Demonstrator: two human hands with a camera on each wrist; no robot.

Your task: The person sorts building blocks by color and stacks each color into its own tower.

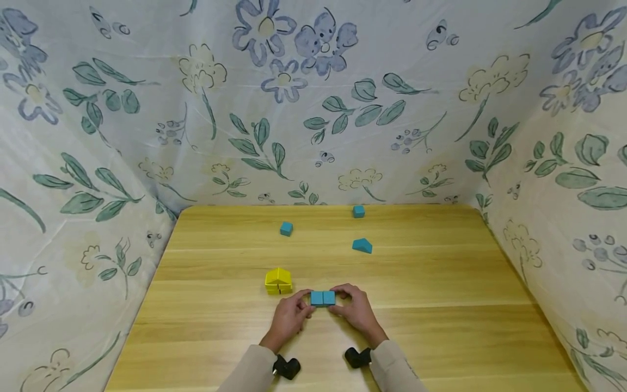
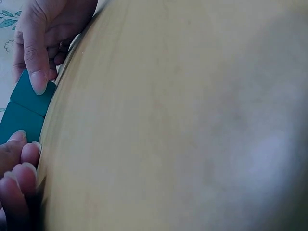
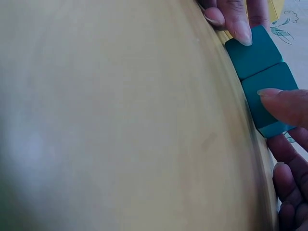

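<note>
Two blue cube-like blocks sit side by side on the table, their faces meeting at a thin seam. My left hand (image 1: 289,314) pinches the left blue block (image 1: 317,297) between thumb and fingers. On the other side, my right hand (image 1: 357,308) grips the right blue block (image 1: 329,297) the same way, thumb at the near face. From the right wrist, the right thumb (image 3: 284,105) lies over the nearer blue block (image 3: 262,103). The left wrist view catches both hands at its left edge, around the blocks.
A yellow block house shape (image 1: 278,281) stands just left of and beyond the left hand. Farther back lie a blue cube (image 1: 286,228), another blue cube (image 1: 359,211) and a blue wedge-shaped block (image 1: 362,245). Floral cloth (image 1: 313,152) surrounds the wooden table (image 1: 441,272).
</note>
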